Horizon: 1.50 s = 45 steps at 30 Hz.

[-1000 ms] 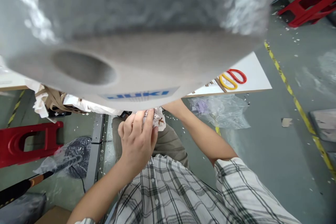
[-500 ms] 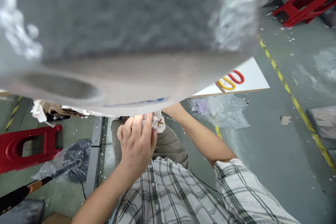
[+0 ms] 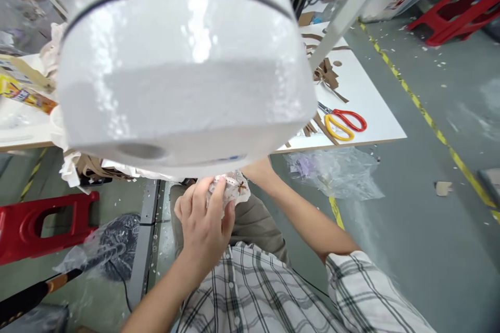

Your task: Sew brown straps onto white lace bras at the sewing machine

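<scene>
A white lace piece [image 3: 230, 187] with a small brown bow lies under the fingers of my left hand [image 3: 205, 213], which holds it between the thumb and fingers just below the white machine head [image 3: 187, 73]. My right hand [image 3: 258, 169] reaches in beside the lace from the right. Its fingers are hidden under the machine head, so whatever they touch cannot be seen.
On the white table [image 3: 375, 109] are red and yellow-handled scissors [image 3: 346, 124] and brown strips [image 3: 328, 75]. A plastic bag [image 3: 344, 171] hangs by its edge. Red stools [image 3: 47, 223] stand at the left and upper right. A yellow packet [image 3: 25, 94] is at left.
The machine head takes up less of the view, so more tabletop, the scissors blades and brown strips show. More of the lace is visible; my left hand stays on it.
</scene>
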Motion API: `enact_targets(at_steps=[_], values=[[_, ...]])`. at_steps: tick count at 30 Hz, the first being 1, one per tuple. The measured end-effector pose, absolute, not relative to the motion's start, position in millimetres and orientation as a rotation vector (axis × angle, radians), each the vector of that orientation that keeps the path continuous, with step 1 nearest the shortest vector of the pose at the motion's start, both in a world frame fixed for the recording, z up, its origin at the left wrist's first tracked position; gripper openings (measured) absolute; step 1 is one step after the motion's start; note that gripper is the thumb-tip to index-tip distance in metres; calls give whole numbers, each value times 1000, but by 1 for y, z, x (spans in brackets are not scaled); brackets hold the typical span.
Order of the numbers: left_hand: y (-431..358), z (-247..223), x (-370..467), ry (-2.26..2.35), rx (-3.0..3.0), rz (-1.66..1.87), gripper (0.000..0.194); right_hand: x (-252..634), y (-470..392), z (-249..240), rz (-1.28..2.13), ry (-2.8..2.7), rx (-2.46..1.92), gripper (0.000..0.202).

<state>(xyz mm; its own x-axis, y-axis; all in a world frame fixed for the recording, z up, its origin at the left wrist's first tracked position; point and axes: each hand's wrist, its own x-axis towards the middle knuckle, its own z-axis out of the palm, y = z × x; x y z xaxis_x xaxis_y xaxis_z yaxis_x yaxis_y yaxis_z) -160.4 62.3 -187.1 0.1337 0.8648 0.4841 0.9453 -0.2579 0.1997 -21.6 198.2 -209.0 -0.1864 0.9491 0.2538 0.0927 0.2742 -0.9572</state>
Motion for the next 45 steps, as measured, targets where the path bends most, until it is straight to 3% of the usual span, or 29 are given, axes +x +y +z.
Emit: enact_targets(at_steps=[8, 17, 38, 41, 45], values=[[66, -195, -170, -1872, -2173, -1042, 38, -8, 165, -240, 1123, -1436, -976, 26], [75, -208, -178, -2525, -2128, -1666, 40, -5, 150, -232, 1125, -1506, -940, 17], [85, -201, -182, -2671, -2036, -1702, 29, -2, 144, -234, 1160, -1510, -947, 21], [86, -196, -184, -2667, -2028, -1620, 25, -4, 134, -235, 1337, -1404, -969, 25], [78, -184, -191, -2651, -2362, -1339, 28, -6, 112, -236, 1858, -1072, -879, 42]])
